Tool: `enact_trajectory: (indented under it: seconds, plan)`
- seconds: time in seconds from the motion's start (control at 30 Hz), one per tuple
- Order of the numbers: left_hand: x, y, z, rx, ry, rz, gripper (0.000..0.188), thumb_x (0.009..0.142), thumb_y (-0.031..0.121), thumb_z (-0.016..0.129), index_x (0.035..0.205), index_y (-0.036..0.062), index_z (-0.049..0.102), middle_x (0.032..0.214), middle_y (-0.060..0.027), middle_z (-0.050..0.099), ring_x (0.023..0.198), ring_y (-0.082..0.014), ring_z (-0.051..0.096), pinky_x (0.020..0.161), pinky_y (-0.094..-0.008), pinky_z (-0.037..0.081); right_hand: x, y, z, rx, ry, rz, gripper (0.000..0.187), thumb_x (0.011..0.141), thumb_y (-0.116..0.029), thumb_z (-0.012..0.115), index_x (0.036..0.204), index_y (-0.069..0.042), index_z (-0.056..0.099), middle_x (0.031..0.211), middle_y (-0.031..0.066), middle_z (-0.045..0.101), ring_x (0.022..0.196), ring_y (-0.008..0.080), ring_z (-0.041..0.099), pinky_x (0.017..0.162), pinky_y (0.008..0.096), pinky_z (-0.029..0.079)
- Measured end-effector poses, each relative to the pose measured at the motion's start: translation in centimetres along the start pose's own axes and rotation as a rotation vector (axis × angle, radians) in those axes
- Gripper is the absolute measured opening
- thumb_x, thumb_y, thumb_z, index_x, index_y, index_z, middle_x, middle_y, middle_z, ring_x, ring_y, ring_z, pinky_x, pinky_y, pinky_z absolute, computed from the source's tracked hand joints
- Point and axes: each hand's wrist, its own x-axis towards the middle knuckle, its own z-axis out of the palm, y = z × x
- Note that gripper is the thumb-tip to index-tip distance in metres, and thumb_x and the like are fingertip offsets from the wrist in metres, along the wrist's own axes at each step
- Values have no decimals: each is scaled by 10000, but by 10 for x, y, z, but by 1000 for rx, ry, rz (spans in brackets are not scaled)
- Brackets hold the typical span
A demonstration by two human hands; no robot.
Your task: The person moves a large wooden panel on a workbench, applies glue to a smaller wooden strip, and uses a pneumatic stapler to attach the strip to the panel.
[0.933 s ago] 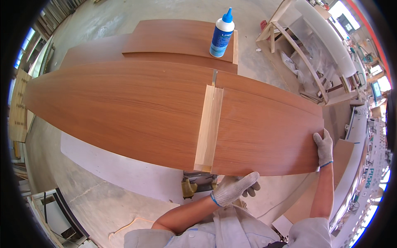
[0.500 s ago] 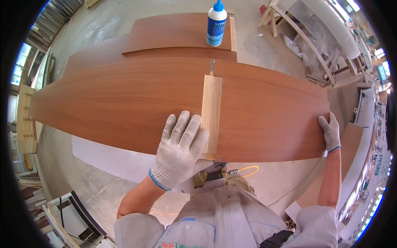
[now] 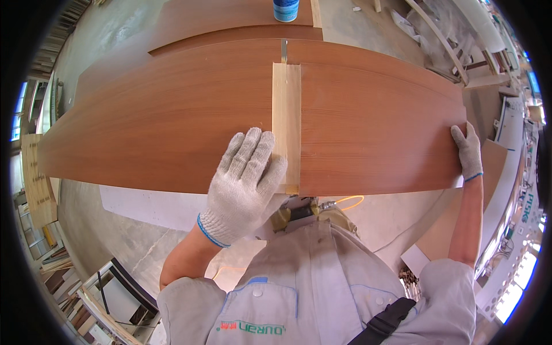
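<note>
A long reddish-brown wood-grain board is split crosswise into a larger left panel (image 3: 155, 126) and a smaller right panel (image 3: 379, 132). Along the split lies a pale wooden strip (image 3: 286, 121), with a thin grey piece (image 3: 284, 50) showing in the gap beyond its far end. My left hand (image 3: 241, 184), in a light knit glove with a blue cuff, rests on the left panel's near edge, fingers stretched out beside the strip. Gloved likewise, my right hand (image 3: 470, 150) grips the right panel's outer end. Its thumb shows; the panel hides some fingers.
Beyond the board, more brown panels (image 3: 230, 23) carry a blue-and-white bottle (image 3: 286, 10), cut off by the picture's top. A tool with a yellow hose (image 3: 349, 201) sits at my waist. Wooden frames stand far right; a dark-edged frame (image 3: 118, 299) is lower left.
The view has tilted down, so the board and bottle appear higher in the picture. Both hands keep nearly the same places on the panels.
</note>
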Motion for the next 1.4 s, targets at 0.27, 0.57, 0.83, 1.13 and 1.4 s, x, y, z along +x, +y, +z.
enact_trajectory:
  seconds: [0.27, 0.57, 0.83, 1.13, 1.4]
  plan:
    - [-3, 1, 2, 22, 13, 26, 550, 679, 227, 862, 1169, 27, 713, 1447, -271, 571, 1357, -490, 549, 1143, -601, 442, 1, 2, 0, -53, 14, -8, 611, 982, -405, 728, 1380, 42, 603, 1232, 123, 707, 1121, 191, 634, 1017, 328, 489]
    - [-3, 4, 4, 6, 27, 20, 503, 690, 205, 846, 1138, 18, 715, 1443, -265, 576, 1350, -484, 557, 1136, -589, 455, 2, 7, -3, -85, 24, -17, 623, 969, -412, 744, 1373, 43, 609, 1217, 124, 715, 1107, 192, 640, 1003, 329, 497]
    - [-5, 4, 4, 29, 28, 25, 489, 703, 204, 841, 1136, 18, 711, 1424, -265, 592, 1336, -466, 572, 1143, -584, 456, 9, 5, -3, -133, 23, -34, 718, 919, -488, 782, 1380, 34, 607, 1241, 161, 724, 1156, 238, 670, 1022, 358, 507]
    - [-4, 6, 5, 68, 47, 19, 429, 728, 218, 830, 1096, 37, 704, 1422, -240, 578, 1315, -457, 580, 1137, -586, 457, 51, -248, 155, -151, -414, -617, 526, 959, -378, 721, 1321, 1, 678, 1251, 204, 726, 1161, 304, 685, 1038, 375, 507]
    - [-10, 6, 15, 118, 99, 43, 413, 763, 217, 812, 1117, 41, 694, 1369, -222, 601, 1322, -432, 578, 1141, -574, 461, 81, -297, 219, 19, -669, -721, 373, 951, -229, 732, 1242, 4, 738, 1224, 122, 738, 1103, 219, 688, 1000, 338, 531]
